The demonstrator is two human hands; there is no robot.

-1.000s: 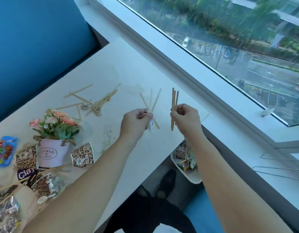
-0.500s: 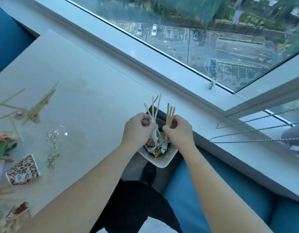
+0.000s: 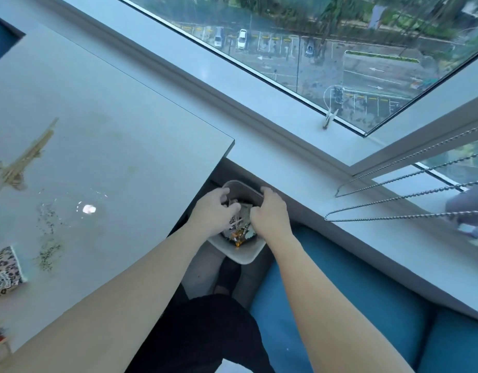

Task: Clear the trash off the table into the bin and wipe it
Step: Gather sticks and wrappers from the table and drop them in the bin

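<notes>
Your left hand (image 3: 213,211) and right hand (image 3: 270,215) are curled inside the bin (image 3: 240,255), at 6 o'clock from the table (image 3: 124,125) corner. Whether they pinch anything cannot be told. The sticks (image 3: 25,160) lie at 9 o'clock, long axis toward 1 o'clock, nearer your left hand, with open tabletop between.

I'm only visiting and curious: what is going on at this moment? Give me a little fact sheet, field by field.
Setting: table beside a big window
Left hand: over the bin, fingers curled downward; any hold is hidden
Right hand: at the bin's right rim, fingers curled; any hold is hidden
Bin contents: wrappers
Left on table: wooden sticks, leopard-print cup, crumbs
Wiping: not yet done
</notes>
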